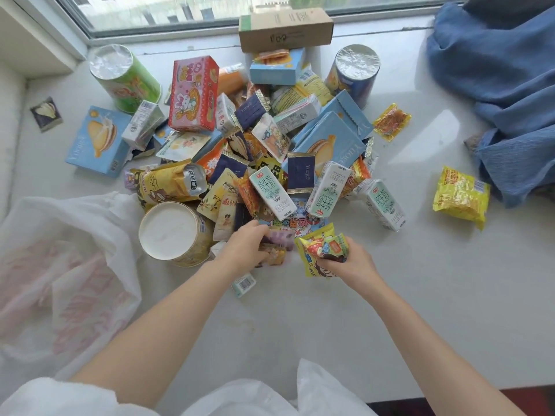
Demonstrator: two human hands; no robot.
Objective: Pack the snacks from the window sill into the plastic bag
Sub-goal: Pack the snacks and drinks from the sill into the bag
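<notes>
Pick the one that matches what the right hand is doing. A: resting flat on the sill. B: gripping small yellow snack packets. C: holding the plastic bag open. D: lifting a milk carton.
B: the right hand has its fingers curled round yellow snack packets at the near edge of the pile, while the plastic bag lies untouched to the left.
</notes>
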